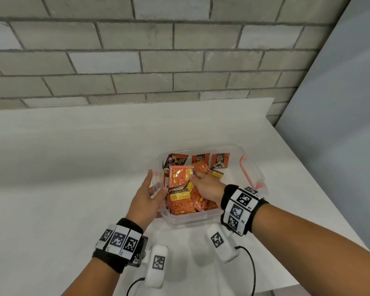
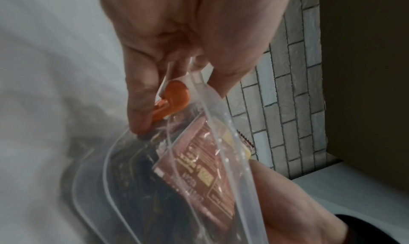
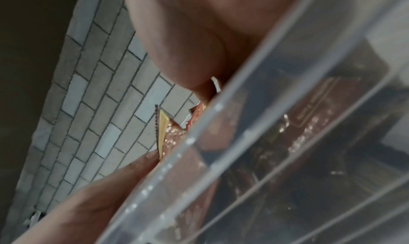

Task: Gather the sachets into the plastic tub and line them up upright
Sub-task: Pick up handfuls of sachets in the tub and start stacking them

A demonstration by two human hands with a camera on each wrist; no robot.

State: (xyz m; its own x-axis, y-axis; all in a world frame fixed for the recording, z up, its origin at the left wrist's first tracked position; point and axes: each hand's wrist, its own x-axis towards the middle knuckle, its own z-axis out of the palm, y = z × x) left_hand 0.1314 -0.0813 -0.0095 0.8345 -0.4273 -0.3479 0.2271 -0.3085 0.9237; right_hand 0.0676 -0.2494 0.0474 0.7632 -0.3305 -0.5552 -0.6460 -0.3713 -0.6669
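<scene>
Most sachets (image 1: 187, 197) already lie inside the clear plastic tub (image 1: 201, 218) on the white desk (image 1: 73, 167), steadied by the left hand (image 1: 145, 197) gripping its wall, while the right hand (image 1: 205, 184) pinches one; few stand upright, so lining up remains.

Tub (image 1: 252, 167): clear smooth plastic, glossy glints along rim; orange plastic clip (image 1: 247, 171) on its right edge. Sachets (image 1: 181, 178): shiny crinkled foil, printed orange and dark. Table (image 1: 73, 167): white, matt, smooth. Wall (image 1: 137, 60): grey brick, rough, matt. Wristbands (image 1: 241, 207): black cloth.
</scene>
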